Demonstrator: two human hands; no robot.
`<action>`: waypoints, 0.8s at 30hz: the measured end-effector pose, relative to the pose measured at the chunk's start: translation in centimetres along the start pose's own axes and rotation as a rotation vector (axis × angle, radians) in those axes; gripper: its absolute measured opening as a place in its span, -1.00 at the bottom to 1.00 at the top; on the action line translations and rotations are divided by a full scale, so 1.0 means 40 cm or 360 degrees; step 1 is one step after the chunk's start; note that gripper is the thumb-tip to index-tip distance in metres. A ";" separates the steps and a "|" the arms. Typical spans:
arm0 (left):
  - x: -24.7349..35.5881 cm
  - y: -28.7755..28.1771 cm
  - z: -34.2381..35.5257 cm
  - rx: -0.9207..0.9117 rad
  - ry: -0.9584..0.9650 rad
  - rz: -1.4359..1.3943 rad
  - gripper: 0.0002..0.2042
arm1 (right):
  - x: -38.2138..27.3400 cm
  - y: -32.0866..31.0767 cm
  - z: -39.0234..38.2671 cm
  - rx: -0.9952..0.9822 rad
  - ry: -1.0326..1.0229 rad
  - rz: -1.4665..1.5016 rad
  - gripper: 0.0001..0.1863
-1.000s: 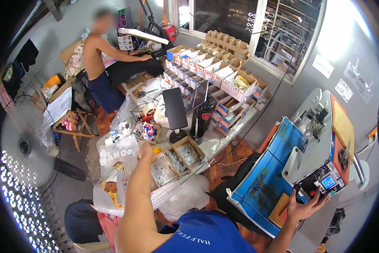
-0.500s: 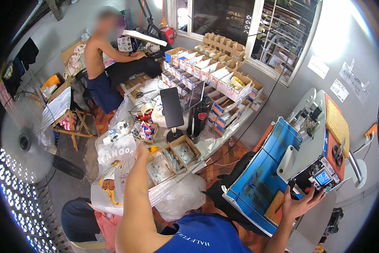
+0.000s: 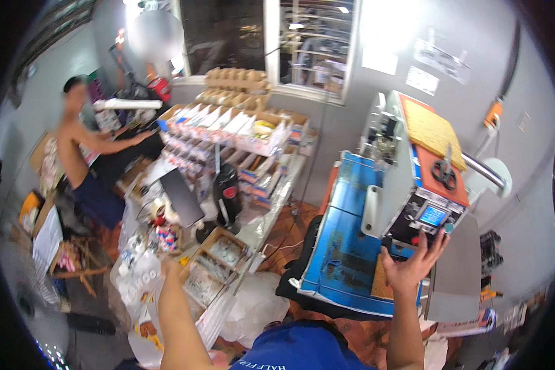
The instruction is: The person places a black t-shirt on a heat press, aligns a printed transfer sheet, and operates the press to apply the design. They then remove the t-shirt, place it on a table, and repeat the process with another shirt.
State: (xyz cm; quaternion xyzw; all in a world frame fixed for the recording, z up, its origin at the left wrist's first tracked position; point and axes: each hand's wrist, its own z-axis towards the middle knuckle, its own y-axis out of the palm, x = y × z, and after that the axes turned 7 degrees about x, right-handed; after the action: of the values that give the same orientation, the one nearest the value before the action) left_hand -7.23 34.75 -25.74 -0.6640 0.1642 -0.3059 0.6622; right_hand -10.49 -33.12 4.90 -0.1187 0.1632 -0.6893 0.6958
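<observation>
My right hand (image 3: 410, 262) is at the front of a press machine with an orange top, a dark control panel (image 3: 424, 217) and a lit blue display. Its fingers are spread around the panel's lower edge, near a red button and a teal knob; nothing shows in its grip. Left of the machine lies a blue flat bed (image 3: 327, 259) with dark stains. My left hand (image 3: 171, 269) reaches over the table's near left corner, by a clear plastic bag (image 3: 138, 271) and a small yellow thing. Its fingers are blurred and partly hidden, so a hold cannot be told.
A cardboard tray (image 3: 222, 259) of small parts, a phone on a stand (image 3: 182, 196) and a black bottle (image 3: 227, 194) stand on the table. Stacked boxes (image 3: 234, 126) line its back. Scissors (image 3: 444, 176) lie atop the machine. Another person works at far left.
The view has swung right, so the table and boxes sit farther left in it. My right hand stays at the panel's lower edge. My left hand stays near the table's left corner.
</observation>
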 end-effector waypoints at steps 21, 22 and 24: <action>-0.004 0.014 0.026 -0.0119 0.0269 -0.0037 -0.74 | 0.019 0.020 0.001 0.0133 -0.0010 0.0003 -0.05; 0.000 0.019 0.030 -0.0128 0.0280 -0.0036 -0.73 | 0.021 0.017 -0.001 0.0113 -0.0008 -0.0018 -0.04; 0.015 0.041 0.026 -0.0154 0.0316 -0.0022 -0.72 | 0.026 0.009 -0.003 0.0102 -0.0028 -0.0061 -0.05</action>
State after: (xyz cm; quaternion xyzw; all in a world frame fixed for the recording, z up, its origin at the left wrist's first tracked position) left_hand -5.82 35.08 -27.15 -0.6629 0.2389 -0.3665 0.6077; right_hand -10.20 -34.14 4.59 -0.1054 0.1325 -0.7063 0.6874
